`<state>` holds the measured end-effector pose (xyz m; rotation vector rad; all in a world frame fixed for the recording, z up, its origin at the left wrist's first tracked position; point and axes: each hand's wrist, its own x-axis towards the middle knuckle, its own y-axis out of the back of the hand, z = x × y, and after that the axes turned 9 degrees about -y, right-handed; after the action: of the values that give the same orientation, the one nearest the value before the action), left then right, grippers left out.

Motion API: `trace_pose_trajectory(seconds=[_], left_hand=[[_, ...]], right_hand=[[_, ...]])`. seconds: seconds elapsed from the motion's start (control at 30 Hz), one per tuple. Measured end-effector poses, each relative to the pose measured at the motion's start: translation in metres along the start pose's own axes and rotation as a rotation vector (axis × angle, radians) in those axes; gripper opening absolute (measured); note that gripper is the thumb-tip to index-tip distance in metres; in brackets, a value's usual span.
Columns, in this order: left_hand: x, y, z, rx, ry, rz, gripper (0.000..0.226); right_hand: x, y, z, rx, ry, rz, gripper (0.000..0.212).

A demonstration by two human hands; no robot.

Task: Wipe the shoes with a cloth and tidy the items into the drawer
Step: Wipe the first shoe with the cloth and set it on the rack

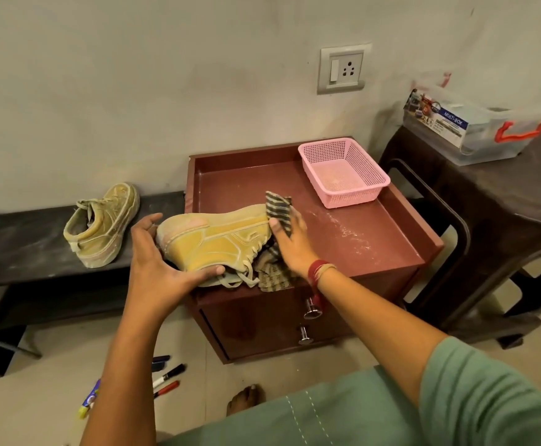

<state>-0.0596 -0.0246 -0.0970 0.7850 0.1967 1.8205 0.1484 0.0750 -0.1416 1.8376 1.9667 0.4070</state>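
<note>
Shoes, two: far shoe (101,225) on bench (21,249), near shoe (217,243) gripped by left hand (153,262); right hand (291,246) apparently pinches one cloth (279,209).

This is a lived-in room of a home: a scuffed painted wall (134,75) with a socket (343,69), a pale floor (53,365), a small cabinet (246,181) with knobbed drawers (256,317), a low rack (21,249) bearing a worn shoe (101,225), a plastic stool (504,194) with a storage box (475,130), a pink basket (356,197), and markers (167,376) lying on the floor.
</note>
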Motion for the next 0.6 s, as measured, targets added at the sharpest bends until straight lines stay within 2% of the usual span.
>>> trace_pose_trajectory(seconds=[0.13,0.2,0.23,0.3,0.37,0.4,0.47,0.6], left_hand=[[0.0,-0.001,0.001,-0.006,0.01,-0.001,0.129],[0.0,0.0,0.004,-0.001,0.017,0.004,0.128],[0.001,0.0,0.006,0.002,0.013,0.008,0.127],[0.002,-0.001,0.011,0.005,0.0,0.011,0.125],[0.002,-0.003,0.014,0.012,-0.012,0.019,0.125],[0.002,-0.003,0.015,0.016,-0.016,0.02,0.125],[0.003,-0.003,0.014,0.01,-0.018,0.017,0.125],[0.0,-0.002,0.012,0.03,-0.002,0.008,0.127]], right_hand=[[0.011,0.02,-0.001,0.239,-0.215,-0.047,0.04],[0.008,0.029,-0.009,0.393,-0.289,0.082,0.038],[0.004,0.031,-0.014,0.424,-0.241,0.161,0.036],[-0.01,0.026,-0.028,0.342,-0.009,0.161,0.033],[-0.019,0.01,-0.028,0.084,0.22,0.011,0.041],[-0.02,0.003,-0.024,-0.064,0.277,-0.034,0.047],[-0.016,-0.001,-0.017,-0.227,0.261,-0.014,0.054],[-0.011,0.002,-0.009,-0.241,0.193,0.035,0.058]])
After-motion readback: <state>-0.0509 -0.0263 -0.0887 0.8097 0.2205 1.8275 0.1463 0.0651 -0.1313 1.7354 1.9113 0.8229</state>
